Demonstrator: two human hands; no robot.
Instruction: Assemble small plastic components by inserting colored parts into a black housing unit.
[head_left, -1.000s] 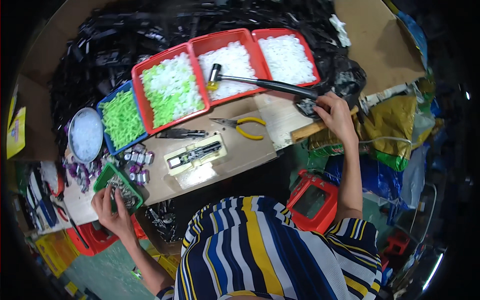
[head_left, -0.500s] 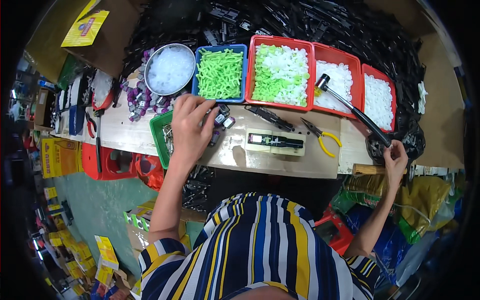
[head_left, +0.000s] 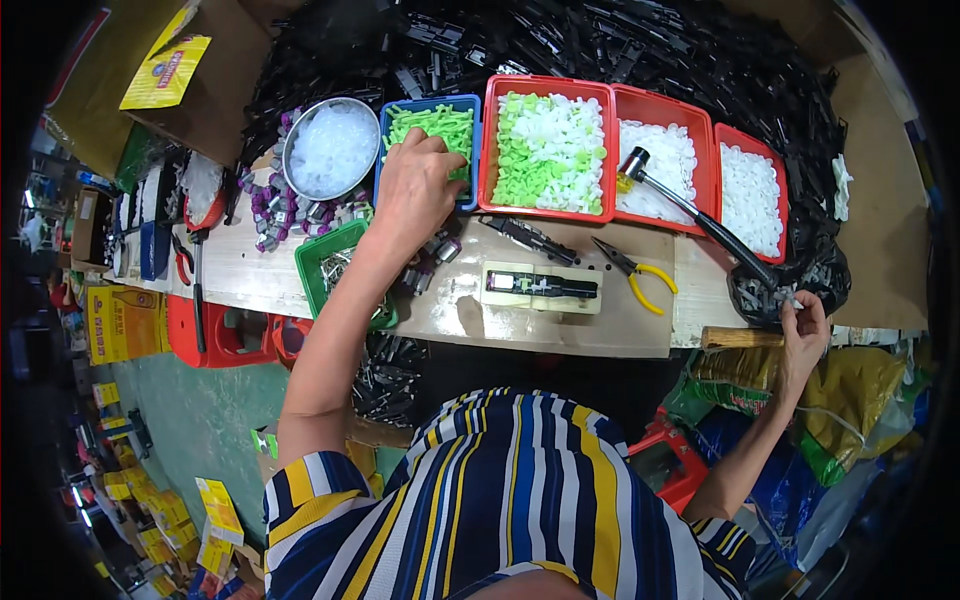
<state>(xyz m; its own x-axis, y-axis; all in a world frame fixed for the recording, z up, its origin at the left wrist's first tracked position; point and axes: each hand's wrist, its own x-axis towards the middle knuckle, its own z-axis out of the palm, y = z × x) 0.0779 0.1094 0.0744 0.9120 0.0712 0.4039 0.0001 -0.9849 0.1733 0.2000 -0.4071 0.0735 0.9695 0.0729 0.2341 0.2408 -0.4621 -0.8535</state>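
My left hand [head_left: 415, 190] reaches into the blue bin [head_left: 478, 150] of short bright-green plastic pieces [head_left: 440, 122]. Its fingers are curled, and the fingertips are hidden behind the hand. At the right, my right hand [head_left: 806, 338] pinches a small pale grey part at the edge of a black plastic bag [head_left: 838, 290] of similar parts. A hammer [head_left: 690, 205] with a black handle lies across the red bins, its handle end near that bag. Between my hands, a cream block fixture [head_left: 490, 298] holds a black, elongated mechanism [head_left: 545, 286].
Yellow-handled pliers [head_left: 650, 285] and a black assembly [head_left: 530, 240] lie near the fixture. Red bins [head_left: 547, 212] hold green and white pieces. At left are a metal bowl [head_left: 331, 148], a green tray [head_left: 310, 265] and purple-grey parts [head_left: 270, 215]. A wooden handle [head_left: 742, 338] lies at the front edge.
My left hand has moved up from the purple-grey parts into the blue bin. My right hand has left the hammer's handle end and dropped slightly to the black bag's edge.
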